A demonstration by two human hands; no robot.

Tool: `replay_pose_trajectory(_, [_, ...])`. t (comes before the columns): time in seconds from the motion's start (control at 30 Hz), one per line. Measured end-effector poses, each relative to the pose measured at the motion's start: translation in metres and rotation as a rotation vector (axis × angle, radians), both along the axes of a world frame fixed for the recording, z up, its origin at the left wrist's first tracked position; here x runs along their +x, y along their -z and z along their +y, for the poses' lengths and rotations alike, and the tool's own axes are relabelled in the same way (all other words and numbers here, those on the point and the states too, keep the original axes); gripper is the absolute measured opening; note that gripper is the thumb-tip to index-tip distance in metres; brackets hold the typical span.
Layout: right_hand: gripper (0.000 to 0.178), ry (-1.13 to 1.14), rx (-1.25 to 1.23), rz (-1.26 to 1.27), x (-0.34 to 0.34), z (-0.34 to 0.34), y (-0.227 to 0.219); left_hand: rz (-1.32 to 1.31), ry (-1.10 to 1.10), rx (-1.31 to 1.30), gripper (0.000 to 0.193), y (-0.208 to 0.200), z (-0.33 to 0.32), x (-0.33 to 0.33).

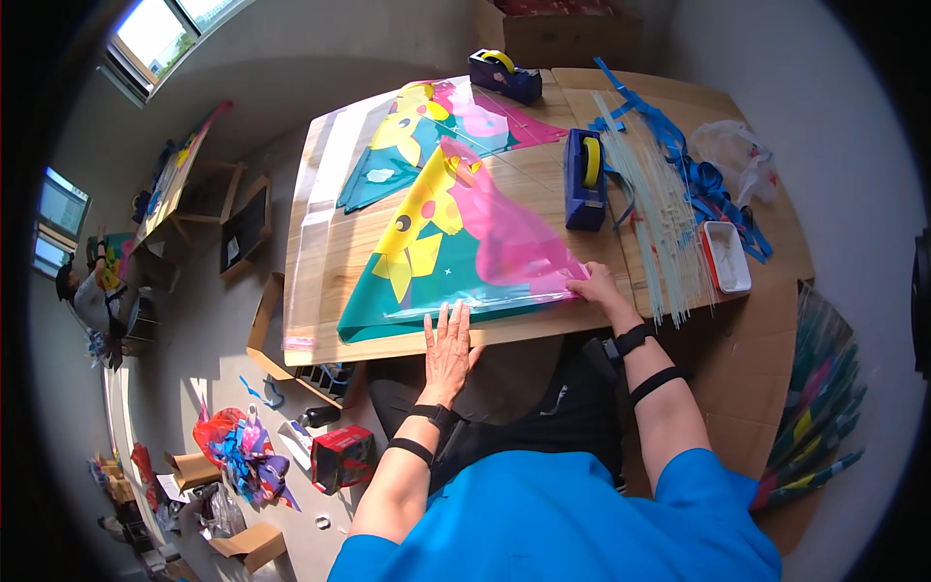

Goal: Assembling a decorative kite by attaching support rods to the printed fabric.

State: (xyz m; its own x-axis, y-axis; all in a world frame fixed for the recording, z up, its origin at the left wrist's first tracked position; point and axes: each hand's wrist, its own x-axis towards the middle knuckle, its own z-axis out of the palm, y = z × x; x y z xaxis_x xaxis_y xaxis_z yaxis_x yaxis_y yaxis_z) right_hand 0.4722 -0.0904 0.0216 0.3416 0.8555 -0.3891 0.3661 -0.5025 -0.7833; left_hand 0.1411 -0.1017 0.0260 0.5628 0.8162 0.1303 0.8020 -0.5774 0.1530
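Observation:
A triangular kite sheet (454,260), printed in green, yellow and pink with a cartoon figure, lies on the wooden-topped table (315,252) before me. My left hand (448,359) rests flat on its near edge, fingers spread. At the sheet's right corner, my right hand (601,291) has its thumb and fingers closed on the pink material. A shiny, clear strip runs along the near edge between both hands. Farther back lies a second, similar kite sheet (388,145), partly overlapped by the first, with a thin rod across it.
Blue tape dispensers (585,209) (514,85) stand right of and behind the sheets. Pale thin rods (652,228), blue ribbon (713,184) and a white tray (727,257) lie at the right. Boxes and bags (242,451) cover floor at left, where another person (92,291) sits.

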Motion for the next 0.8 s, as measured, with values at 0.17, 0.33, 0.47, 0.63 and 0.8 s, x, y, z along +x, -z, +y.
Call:
replay_pose_trajectory(0.17, [0.023, 0.174, -0.013, 0.713, 0.005, -0.004, -0.028, 0.120, -0.030, 0.034, 0.085, -0.017, 0.015, 0.033])
replay_pose_trajectory(0.33, [0.034, 0.178, 0.319, 0.783, -0.037, 0.002, -0.150, -0.148, -0.004, 0.250, 0.047, -0.029, 0.053, 0.036])
replay_pose_trajectory(0.47, [0.053, 0.187, 0.810, 0.348, -0.062, -0.005, -0.217, -0.853, -0.070, 0.142, 0.030, -0.118, 0.078, 0.058])
replay_pose_trajectory(0.63, [0.061, -0.069, 0.963, -0.496, -0.106, -0.022, -0.178, -2.036, -0.215, -0.503, 0.023, -0.167, 0.094, 0.074])
replay_pose_trajectory(0.8, [0.069, 0.240, 0.653, -0.583, -0.091, -0.018, -0.076, -1.883, -0.826, -0.977, 0.032, -0.094, 0.084, 0.060])
